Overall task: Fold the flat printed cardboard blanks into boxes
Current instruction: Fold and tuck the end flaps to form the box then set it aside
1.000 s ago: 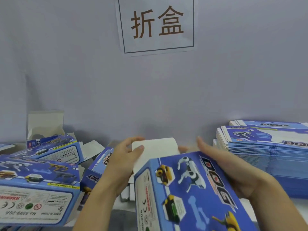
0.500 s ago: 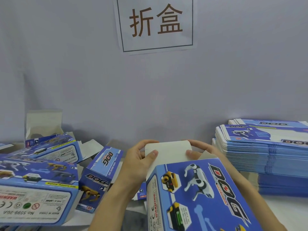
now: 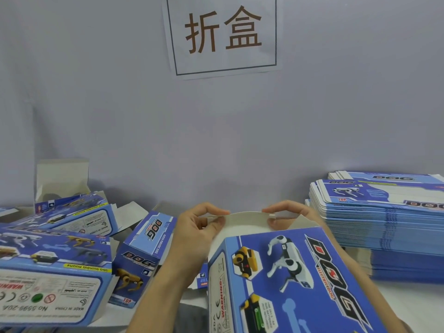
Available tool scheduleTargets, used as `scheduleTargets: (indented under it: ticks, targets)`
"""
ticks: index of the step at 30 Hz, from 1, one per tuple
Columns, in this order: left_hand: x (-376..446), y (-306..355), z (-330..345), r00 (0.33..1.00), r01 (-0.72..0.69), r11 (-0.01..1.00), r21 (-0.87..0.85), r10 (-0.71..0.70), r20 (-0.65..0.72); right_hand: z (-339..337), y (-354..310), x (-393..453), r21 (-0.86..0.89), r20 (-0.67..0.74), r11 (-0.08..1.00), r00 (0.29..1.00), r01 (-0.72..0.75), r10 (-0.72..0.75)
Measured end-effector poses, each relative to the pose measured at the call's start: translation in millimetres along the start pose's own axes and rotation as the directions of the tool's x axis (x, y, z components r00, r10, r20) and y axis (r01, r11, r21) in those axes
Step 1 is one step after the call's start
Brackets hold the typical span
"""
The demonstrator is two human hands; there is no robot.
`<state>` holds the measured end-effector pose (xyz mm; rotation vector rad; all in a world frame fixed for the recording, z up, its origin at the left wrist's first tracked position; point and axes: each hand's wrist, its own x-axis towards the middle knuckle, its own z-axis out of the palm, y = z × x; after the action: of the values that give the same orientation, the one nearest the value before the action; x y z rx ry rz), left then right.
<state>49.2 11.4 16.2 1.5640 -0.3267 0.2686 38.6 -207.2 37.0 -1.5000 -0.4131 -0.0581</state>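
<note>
Your left hand (image 3: 199, 230) and right hand (image 3: 292, 212) are bare, with no gloves, rings or watch showing. Both of your forearms are bare as well, with no sleeve reaching into view. Your fingernails look short and unpainted where they show at the fingertips.

head view looks forward-down, close over hands (image 3: 242, 227).

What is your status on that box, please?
Left hand and right hand pinch the end flap, bowing it. Box formed, end open. Nothing in the way.
</note>
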Motion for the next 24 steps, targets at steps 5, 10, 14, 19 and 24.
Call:
scheduleTargets:
  ticks: [5,10,14,19,24]
  targets:
    - [0.2,10.9,2.5,0.998,0.02,0.998,-0.058,-0.017,0.054,-2.7,1.5,-2.0,0.02,-0.249,1.0,0.968,0.014,-0.009]
    - [-3.5,37.6,0.7,0.977,-0.024,0.998,0.051,0.012,0.215,-3.1,-10.7,-11.7,0.179,-0.485,0.973,0.874,0.145,-0.041]
    - [-9.8,51.4,6.3,0.968,-0.132,0.985,0.109,0.105,0.229,3.1,-27.9,-14.3,0.181,-0.479,0.957,0.87,0.225,-0.114]
    - [-9.0,57.1,7.2,0.951,-0.307,0.948,0.078,0.308,-0.002,12.6,-48.5,-12.0,0.218,-0.231,0.953,0.959,0.213,-0.161]
    - [-12.5,60.8,9.8,0.896,-0.443,0.896,0.005,0.443,-0.025,32.2,-55.5,-10.9,-0.098,-0.088,0.948,0.946,0.304,-0.312]
